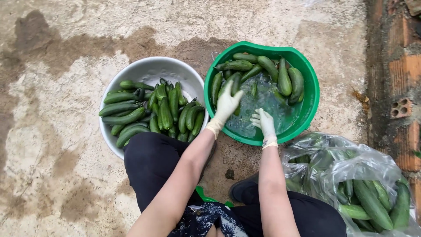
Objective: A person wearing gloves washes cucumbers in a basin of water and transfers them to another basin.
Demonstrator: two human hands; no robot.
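While smooth dark cucumbers [263, 70] float in the round green plastic tub [312, 94], we hold our gloved left hand [228, 104] spread flat on one, touching but not gripping; our right hand [264, 123] hovers loosely open over rippled water. The steel bowl [151, 70] sits beside; a crinkled bag [351, 162] is cut off.

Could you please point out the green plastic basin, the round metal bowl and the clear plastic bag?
Green plastic basin [312, 94]: head view, right rim.
Round metal bowl [151, 70]: head view, bare inner wall.
Clear plastic bag [372, 164]: head view, crumpled top.
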